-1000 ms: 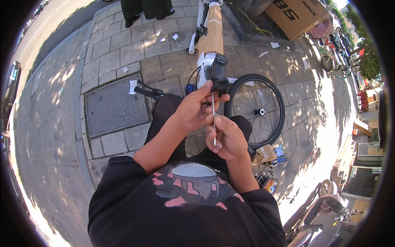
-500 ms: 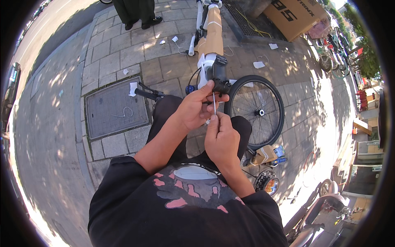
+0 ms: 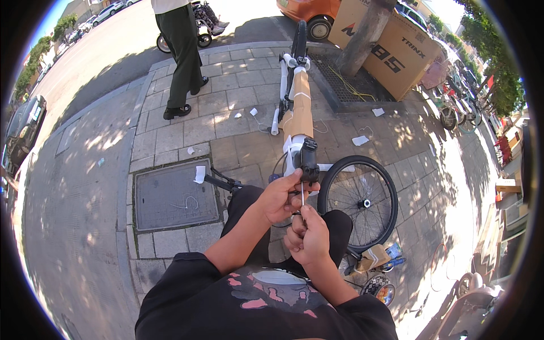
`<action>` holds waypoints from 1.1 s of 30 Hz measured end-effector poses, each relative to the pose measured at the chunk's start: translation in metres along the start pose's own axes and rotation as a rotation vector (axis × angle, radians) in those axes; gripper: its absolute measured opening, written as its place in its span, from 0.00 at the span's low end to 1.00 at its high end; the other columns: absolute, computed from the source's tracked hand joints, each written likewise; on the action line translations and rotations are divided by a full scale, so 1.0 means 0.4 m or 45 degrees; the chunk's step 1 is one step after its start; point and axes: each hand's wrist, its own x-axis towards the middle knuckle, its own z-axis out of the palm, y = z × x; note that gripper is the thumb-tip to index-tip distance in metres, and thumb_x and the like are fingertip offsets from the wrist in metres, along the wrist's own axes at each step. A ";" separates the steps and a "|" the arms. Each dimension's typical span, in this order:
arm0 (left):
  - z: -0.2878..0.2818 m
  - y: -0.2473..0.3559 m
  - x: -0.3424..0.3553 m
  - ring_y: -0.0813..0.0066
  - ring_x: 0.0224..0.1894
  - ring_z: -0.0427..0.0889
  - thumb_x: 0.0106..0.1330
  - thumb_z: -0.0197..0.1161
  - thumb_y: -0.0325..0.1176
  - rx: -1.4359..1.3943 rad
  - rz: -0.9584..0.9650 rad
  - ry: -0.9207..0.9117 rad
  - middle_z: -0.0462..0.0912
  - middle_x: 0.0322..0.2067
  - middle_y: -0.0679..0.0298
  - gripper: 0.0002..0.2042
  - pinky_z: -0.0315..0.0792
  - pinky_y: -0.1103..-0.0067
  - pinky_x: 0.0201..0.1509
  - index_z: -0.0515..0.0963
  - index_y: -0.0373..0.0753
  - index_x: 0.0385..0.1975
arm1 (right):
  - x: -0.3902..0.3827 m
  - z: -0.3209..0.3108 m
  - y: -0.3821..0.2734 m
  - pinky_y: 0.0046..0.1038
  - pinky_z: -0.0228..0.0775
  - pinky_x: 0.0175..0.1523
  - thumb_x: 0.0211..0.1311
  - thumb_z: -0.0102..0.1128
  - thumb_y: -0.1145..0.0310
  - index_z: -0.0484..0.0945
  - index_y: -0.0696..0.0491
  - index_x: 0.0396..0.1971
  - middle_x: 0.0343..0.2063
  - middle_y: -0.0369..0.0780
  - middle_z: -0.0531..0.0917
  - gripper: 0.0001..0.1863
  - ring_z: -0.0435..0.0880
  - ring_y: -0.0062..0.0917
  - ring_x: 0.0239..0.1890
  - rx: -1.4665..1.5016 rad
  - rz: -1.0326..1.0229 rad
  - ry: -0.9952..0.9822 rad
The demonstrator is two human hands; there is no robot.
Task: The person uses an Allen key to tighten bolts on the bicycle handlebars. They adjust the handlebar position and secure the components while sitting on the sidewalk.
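Holding a thin metal tool (image 3: 303, 194) in a narrow grip, the right hand (image 3: 309, 237) sits just below the left hand (image 3: 280, 198), whose thumb meets a black stem (image 3: 309, 160). Whether the left fingers pinch the shaft or merely steady it, I cannot tell. The tool points up at the stem's near end; its tip is hidden. Tilted or poorly seated, it could slip and jab those close fingers. Beyond stretches the cardboard-wrapped frame (image 3: 297, 110); hard pushing might shift it against the nearby wheel (image 3: 364, 203).
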 end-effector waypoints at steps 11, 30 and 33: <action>0.013 0.018 -0.017 0.86 0.26 0.70 0.89 0.48 0.50 -0.041 -0.049 -0.019 0.86 0.45 0.60 0.22 0.59 0.87 0.19 0.77 0.34 0.59 | -0.013 0.005 -0.061 0.53 0.78 0.38 0.78 0.54 0.64 0.79 0.61 0.49 0.29 0.58 0.88 0.15 0.90 0.53 0.28 -2.122 -0.810 0.353; 0.026 0.015 -0.006 0.88 0.28 0.64 0.89 0.47 0.52 -0.141 -0.105 -0.158 0.76 0.40 0.69 0.27 0.64 0.86 0.30 0.71 0.30 0.67 | -0.038 -0.213 -0.004 0.26 0.61 0.20 0.85 0.40 0.34 0.79 0.56 0.33 0.19 0.33 0.69 0.38 0.65 0.20 0.15 0.616 0.428 -0.757; 0.026 0.015 -0.007 0.88 0.28 0.64 0.89 0.47 0.52 -0.131 -0.095 -0.178 0.76 0.40 0.69 0.27 0.64 0.86 0.30 0.71 0.30 0.67 | -0.017 -0.230 0.025 0.26 0.64 0.22 0.86 0.39 0.35 0.76 0.52 0.29 0.18 0.32 0.71 0.36 0.66 0.19 0.14 0.667 0.474 -1.001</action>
